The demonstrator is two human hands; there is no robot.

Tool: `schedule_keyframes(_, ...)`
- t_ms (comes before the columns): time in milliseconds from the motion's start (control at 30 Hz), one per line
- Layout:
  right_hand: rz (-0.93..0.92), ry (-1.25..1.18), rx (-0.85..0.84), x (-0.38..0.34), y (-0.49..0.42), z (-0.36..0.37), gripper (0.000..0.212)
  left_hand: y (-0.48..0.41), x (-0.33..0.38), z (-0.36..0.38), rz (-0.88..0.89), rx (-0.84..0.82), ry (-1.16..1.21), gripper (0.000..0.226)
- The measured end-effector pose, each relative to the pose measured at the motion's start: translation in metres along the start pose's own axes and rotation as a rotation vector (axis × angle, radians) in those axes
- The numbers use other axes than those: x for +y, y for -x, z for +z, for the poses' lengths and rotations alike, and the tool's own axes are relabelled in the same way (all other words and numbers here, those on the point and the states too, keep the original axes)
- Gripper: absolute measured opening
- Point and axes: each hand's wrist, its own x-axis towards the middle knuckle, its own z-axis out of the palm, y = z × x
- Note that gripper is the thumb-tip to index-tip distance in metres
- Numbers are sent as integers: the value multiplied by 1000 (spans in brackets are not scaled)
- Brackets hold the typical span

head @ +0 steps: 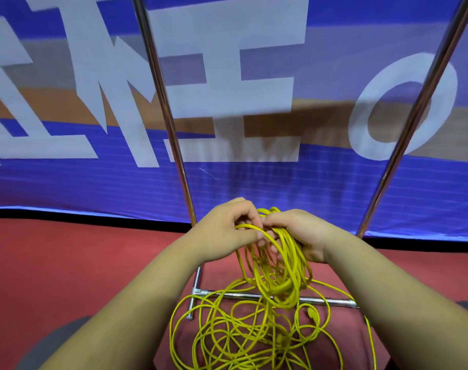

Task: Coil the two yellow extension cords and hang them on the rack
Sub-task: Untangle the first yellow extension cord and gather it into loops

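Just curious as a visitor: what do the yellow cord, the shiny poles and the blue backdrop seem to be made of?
Yellow cord: likely a plastic or rubber jacket, smooth, slightly glossy; it bends into loose loops.
Poles: polished metal, perhaps chromed steel, given mirror-like reflections.
Blue backdrop: seemingly printed fabric or vinyl, with faint horizontal ripples.

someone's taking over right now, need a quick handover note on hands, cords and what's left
Left hand pinches a strand of thin yellow extension cord at the coil's top.
Right hand grips the partly wound coil of loops.
Loose yellow cord lies tangled on the red floor, across the chrome tube rack base bar.
Done: some loops wound.
Left: coil the rest, hang both cords; nothing visible on the rack yet.
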Motion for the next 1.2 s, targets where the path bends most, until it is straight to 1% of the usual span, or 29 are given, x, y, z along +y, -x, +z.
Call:
schedule_keyframes(67, -6, 37, -5, 0, 1, 1, 34, 0, -1, -5, 11, 7, -10, 15)
schedule_keyframes(167, 0, 126, 2, 0, 3, 0, 46, -2, -4, -13, 11, 65, -17, 14)
schedule_keyframes(233, 0, 136, -7, 0, 3, -2, 50, -4, -9, -17, -13, 121, -33, 13)
schedule_keyframes(333, 4, 27, -71, 1, 1, -6, 43, -8, -19, -22, -71, 202, -40, 12)
schedule_keyframes(400, -3, -1, -120, 2, 1, -7, 36, -10, -26, -25, -107, 234, -50, 13)
schedule_keyframes(467, -19, -16, -117, 1, 1, -7, 28, -11, -33, -26, -115, 217, -86, 14)
schedule_keyframes(567, -59, -48, -64, -4, 2, -7, 17, -12, -45, -24, -94, 134, -189, 14)
schedule_keyframes(667, -51, -61, -83, -8, 5, -10, 16, -13, -51, -23, -28, 48, -299, 10)
schedule_keyframes(733, -25, -39, -113, -8, 6, -13, 23, -15, -48, -27, -9, 102, -277, 8)
schedule_keyframes(800, -21, -45, -127, -8, 6, -15, 30, -17, -46, -33, -28, 187, -238, 9)
schedule_keyframes(833, -28, -53, -132, -8, 7, -16, 32, -16, -46, -36, -45, 201, -224, 11)
schedule_keyframes(867, -36, -57, -138, -8, 7, -16, 31, -15, -46, -37, -65, 198, -215, 13)
schedule_keyframes(967, -49, -46, -139, -7, 5, -19, 19, -13, -49, -36, -130, 197, -185, 16)
schedule_keyframes(1100, -49, -74, -120, -7, 4, -22, 13, -15, -50, -32, -164, 239, -179, 21)
schedule_keyframes(1133, -51, -104, -113, -7, 4, -22, 11, -16, -53, -31, -182, 232, -181, 23)
schedule_keyframes(1200, -66, -173, -97, -9, 4, -24, 16, -15, -59, -27, -233, 158, -166, 25)
